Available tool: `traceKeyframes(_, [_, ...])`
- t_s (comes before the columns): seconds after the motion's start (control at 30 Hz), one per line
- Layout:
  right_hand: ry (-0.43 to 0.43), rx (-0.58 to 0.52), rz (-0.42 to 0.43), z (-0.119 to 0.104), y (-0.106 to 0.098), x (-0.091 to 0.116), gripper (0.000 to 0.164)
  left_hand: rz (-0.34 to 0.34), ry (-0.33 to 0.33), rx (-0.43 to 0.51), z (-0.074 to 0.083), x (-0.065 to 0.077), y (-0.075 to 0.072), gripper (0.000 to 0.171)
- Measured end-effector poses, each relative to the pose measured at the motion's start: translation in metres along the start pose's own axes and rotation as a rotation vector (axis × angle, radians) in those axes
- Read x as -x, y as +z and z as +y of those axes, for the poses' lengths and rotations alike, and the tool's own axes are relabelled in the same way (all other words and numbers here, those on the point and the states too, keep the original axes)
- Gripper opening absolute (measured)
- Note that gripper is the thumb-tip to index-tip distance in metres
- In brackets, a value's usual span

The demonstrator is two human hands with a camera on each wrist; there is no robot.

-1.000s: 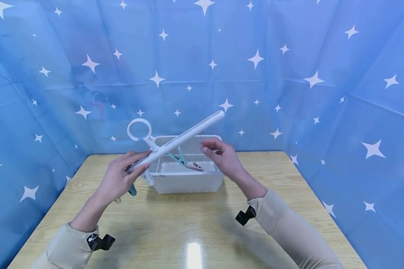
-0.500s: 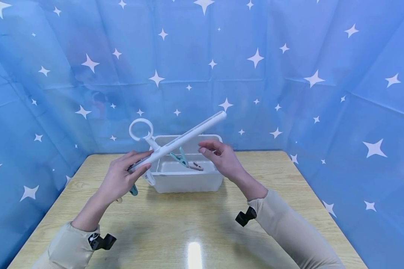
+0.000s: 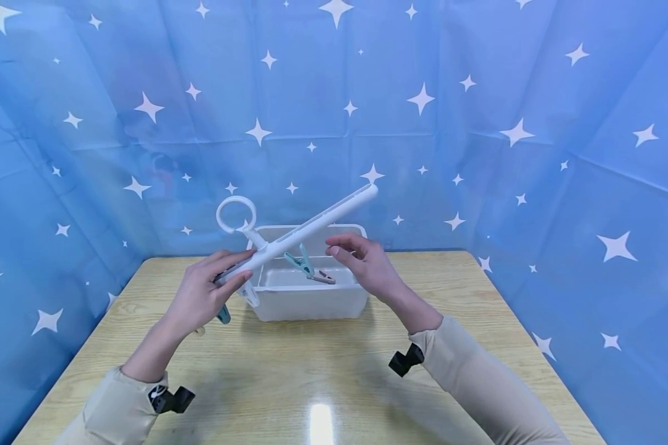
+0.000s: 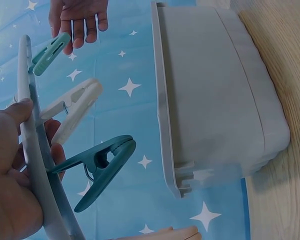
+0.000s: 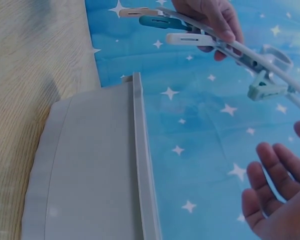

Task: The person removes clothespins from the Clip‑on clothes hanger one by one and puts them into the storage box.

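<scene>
My left hand [image 3: 205, 292] grips a white clip hanger [image 3: 317, 222] near its left end, between thumb and fingers. The bar slants up to the right, above the bin, with its hook ring [image 3: 236, 214] upward. Clothes pegs hang along it: a light teal peg [image 4: 52, 54], a white peg [image 4: 79, 111], a dark teal peg [image 4: 107, 170] and a beige peg [image 5: 137, 12]. My right hand [image 3: 370, 267] hovers over the bin's right side, below the bar's raised end. Its fingers are loosely bent, with nothing held, apart from the light teal peg.
A whitish plastic bin [image 3: 312, 304] stands at the back of the wooden table [image 3: 289, 377]. A grey-brown peg [image 3: 323, 279] shows within its opening. Behind and at both sides hangs a blue star-patterned cloth [image 3: 323, 93].
The hanger has shifted slightly right in my left hand's grip, with the light teal peg moving along. My right hand has edged a little left.
</scene>
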State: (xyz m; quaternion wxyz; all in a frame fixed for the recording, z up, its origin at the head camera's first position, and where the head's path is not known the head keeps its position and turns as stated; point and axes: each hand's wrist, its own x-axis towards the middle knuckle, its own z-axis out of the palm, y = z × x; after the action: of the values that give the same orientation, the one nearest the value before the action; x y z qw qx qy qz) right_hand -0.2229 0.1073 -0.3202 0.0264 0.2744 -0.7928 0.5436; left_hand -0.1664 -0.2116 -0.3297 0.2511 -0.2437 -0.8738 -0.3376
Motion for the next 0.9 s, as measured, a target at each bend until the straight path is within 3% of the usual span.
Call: traceKeyframes(0.9, [-0.003, -0.015, -0.037, -0.0063, 0.0069, 0.0008, 0.031, -0.007, 0.013, 0.004, 0.0009, -0.0019, 0.0034, 0.041])
